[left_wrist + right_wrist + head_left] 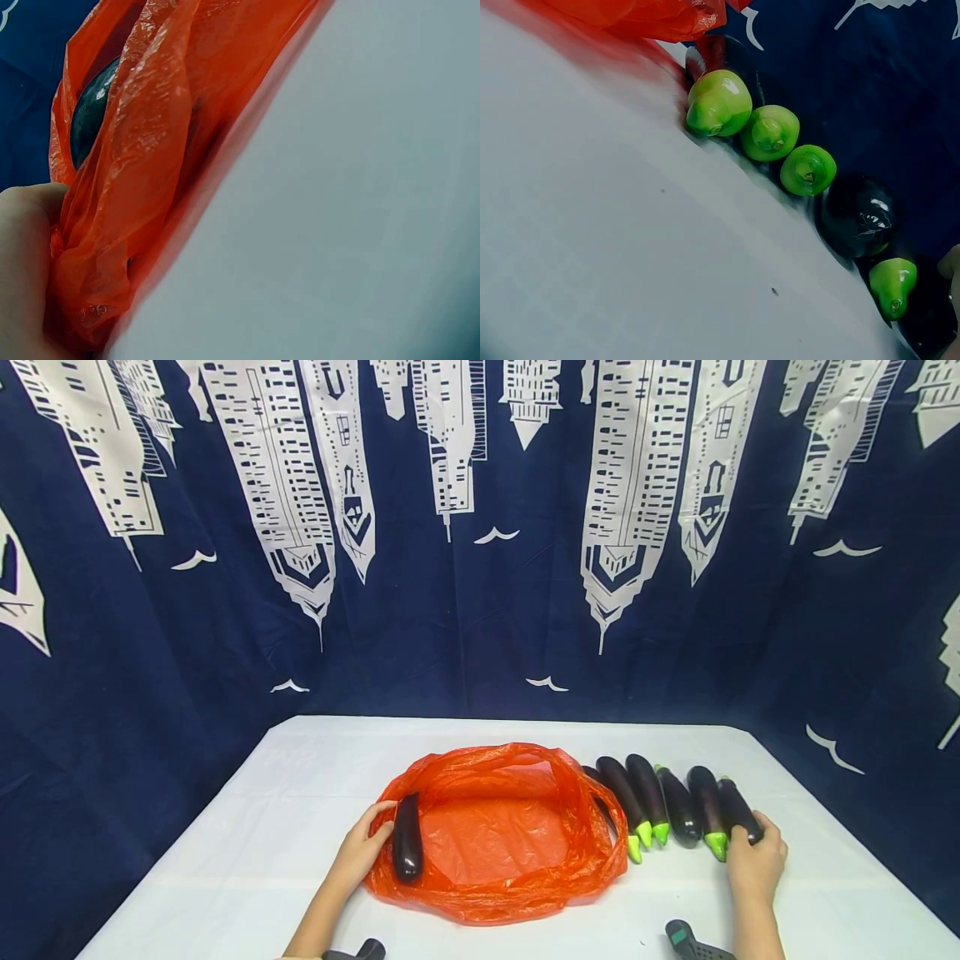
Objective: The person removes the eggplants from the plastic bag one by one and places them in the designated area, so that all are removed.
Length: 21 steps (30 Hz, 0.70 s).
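A red plastic bag [517, 906] lies with its mouth wide on the white table. My left hand [362, 847] grips its left rim; the left wrist view shows the thumb [26, 247] against the crumpled plastic [142, 157]. Just inside that rim leans one dark eggplant [407, 843], partly covered by the bag in the left wrist view. To the right, my right hand [757, 860] holds the near end of the rightmost eggplant [737, 806], whose green stem points away. Several other eggplants lie in a row beside it, including one with its green cap [893, 289] facing me.
The leftmost eggplant of the row is partly hidden behind the bag's right rim. Dark grey devices [693, 943] show at the table's near edge. A navy cloth [465, 610] with white building prints hangs behind the white table [330, 760].
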Motion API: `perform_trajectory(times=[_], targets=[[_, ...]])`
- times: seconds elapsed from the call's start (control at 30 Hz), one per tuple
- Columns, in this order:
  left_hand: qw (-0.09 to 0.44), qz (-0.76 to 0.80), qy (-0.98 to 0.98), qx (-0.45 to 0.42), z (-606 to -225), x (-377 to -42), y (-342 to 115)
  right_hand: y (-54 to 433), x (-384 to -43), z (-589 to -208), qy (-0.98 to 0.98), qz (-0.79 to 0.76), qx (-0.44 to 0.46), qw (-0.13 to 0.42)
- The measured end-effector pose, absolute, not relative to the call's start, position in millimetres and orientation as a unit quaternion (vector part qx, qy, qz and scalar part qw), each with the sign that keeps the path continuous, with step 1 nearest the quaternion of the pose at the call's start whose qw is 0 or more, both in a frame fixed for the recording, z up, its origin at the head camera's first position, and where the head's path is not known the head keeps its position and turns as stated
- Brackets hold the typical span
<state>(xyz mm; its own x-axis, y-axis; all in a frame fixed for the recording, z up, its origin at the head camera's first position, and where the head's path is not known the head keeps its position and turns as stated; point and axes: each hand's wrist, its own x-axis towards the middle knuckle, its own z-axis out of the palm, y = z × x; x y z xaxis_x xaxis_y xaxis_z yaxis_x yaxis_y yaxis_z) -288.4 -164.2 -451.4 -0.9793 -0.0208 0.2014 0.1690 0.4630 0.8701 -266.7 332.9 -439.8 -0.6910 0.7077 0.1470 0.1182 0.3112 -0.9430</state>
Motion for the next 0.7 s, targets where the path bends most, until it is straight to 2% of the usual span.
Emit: perform_trajectory(times=[0.7], targets=[[0.096, -0.516, -0.850, -0.045, -452.5, -288.8, -164.3, 334.4, -266.8, -432.6, -0.725, 0.541, -0.294, 0.309]])
